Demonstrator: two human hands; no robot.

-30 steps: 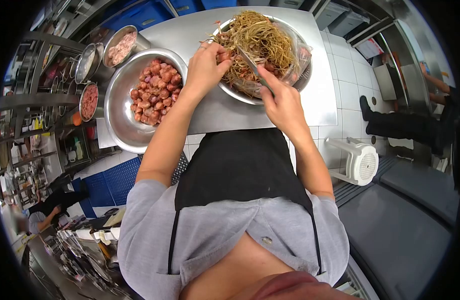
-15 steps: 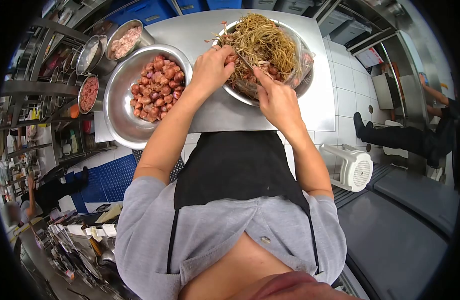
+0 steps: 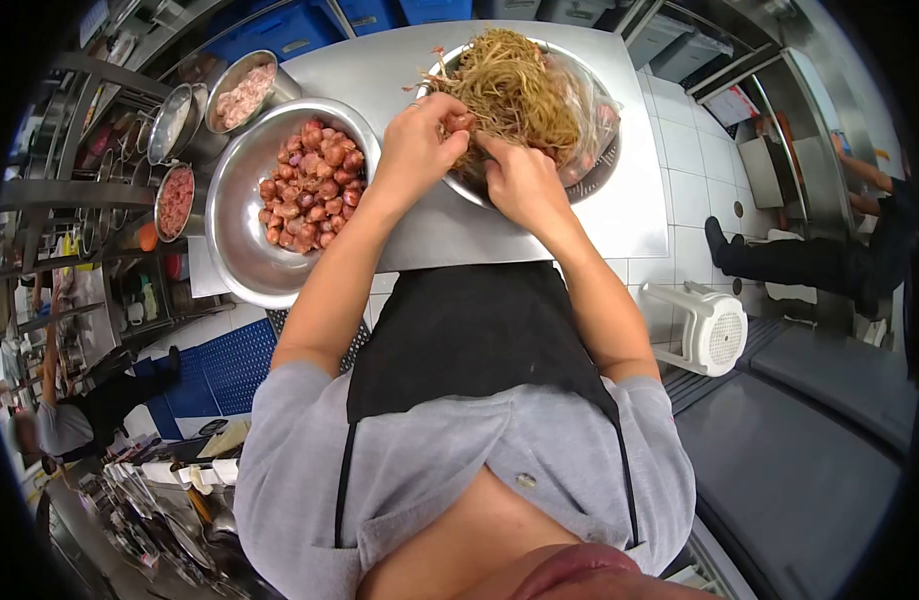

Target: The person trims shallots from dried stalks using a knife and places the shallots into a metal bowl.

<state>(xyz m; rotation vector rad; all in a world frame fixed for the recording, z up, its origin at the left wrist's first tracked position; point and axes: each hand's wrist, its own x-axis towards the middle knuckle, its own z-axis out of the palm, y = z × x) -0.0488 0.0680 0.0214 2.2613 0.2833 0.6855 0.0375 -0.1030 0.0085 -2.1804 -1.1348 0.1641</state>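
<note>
My left hand (image 3: 415,150) is closed on a reddish-brown shallot (image 3: 460,122) at the left rim of a metal colander (image 3: 607,168). Close beside it, my right hand (image 3: 529,186) has its fingers curled. A small knife blade showed from that hand a moment ago; now the fingers hide it. Dry, straw-coloured stalks (image 3: 514,75) are heaped in the colander, with a clear plastic bag (image 3: 587,120) along the right side. To the left, a wide steel bowl (image 3: 241,225) holds many shallots (image 3: 314,185) with their skins on.
Metal pots of pale minced meat (image 3: 244,95) and pinker meat (image 3: 176,200) stand left of the bowl on the steel table (image 3: 419,240). A white stool (image 3: 714,330) is on the floor at right. Other people (image 3: 809,265) are at both sides.
My right hand has moved left and slightly down, closer to the shallot in my left hand. The knife blade has gone out of sight. My left hand stays nearly in place.
</note>
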